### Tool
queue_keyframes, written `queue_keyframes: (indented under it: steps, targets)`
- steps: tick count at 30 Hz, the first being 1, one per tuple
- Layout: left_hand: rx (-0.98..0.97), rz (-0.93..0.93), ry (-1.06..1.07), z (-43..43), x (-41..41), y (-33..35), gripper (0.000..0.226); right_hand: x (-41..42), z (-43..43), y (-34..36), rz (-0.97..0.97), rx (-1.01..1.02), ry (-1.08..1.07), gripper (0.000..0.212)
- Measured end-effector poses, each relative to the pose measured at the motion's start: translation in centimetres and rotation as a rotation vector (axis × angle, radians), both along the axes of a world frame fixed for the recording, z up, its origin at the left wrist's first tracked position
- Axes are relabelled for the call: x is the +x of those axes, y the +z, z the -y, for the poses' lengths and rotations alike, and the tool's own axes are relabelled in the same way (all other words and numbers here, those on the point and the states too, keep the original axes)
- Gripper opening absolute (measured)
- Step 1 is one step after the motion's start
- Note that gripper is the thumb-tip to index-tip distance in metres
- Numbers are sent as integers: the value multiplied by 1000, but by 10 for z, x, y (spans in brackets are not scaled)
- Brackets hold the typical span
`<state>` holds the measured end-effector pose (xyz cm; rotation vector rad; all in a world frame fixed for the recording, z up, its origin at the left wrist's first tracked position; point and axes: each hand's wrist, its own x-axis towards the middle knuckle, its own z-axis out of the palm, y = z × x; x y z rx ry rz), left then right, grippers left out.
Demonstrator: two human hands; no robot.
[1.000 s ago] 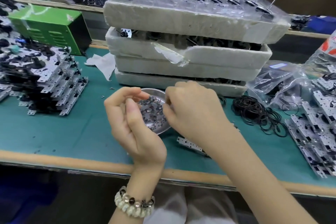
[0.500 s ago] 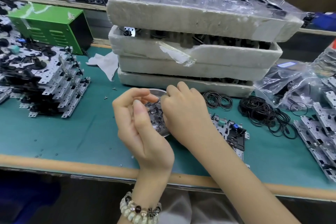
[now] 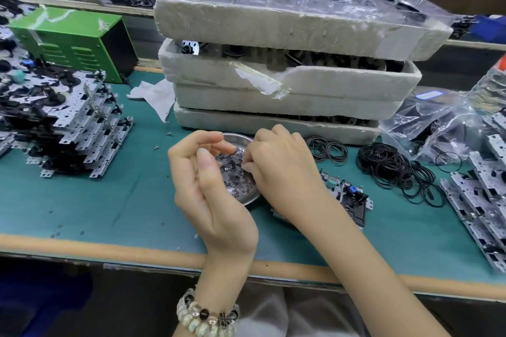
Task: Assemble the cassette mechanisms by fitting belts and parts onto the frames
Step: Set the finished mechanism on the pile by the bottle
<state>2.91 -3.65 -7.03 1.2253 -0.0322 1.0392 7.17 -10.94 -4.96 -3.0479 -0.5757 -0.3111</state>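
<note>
A shallow metal dish (image 3: 247, 200) of several tiny black washers (image 3: 232, 172) sits on the green mat in front of me. My left hand (image 3: 210, 194) hovers cupped over the dish's left side, thumb upright and fingers loosely curled, with nothing visible in it. My right hand (image 3: 284, 172) reaches in from the right, its fingertips bent down and pinching among the washers. A cassette frame (image 3: 353, 198) lies flat just right of the dish, partly under my right wrist. Black rubber belts (image 3: 391, 169) lie in a loose pile farther right.
Stacked foam trays (image 3: 273, 76) of spindle parts stand right behind the dish. Stacks of frames sit at the left (image 3: 71, 123) and along the right edge (image 3: 482, 200). A green metal box (image 3: 71, 41), a white cloth (image 3: 156, 98) and plastic bags (image 3: 438, 128) lie farther back.
Both hands stay over the dish. My right fingertips have worked down among the washers, and the gap between the hands has widened slightly. The view has shifted.
</note>
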Motion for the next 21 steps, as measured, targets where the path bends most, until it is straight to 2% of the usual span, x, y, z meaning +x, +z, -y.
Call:
queue_keyframes:
  steps: [10,15,21]
  targets:
    - [19,-30,-5,-1,-1,-2,25,-4,10,6,-79,219,-50,19]
    - [41,-34,-3,-2,-1,-3,26,-4,14,9,-146,351,-48,16]
    - [35,-43,0,-2,-2,-3,25,-7,13,8,-200,416,-21,14]
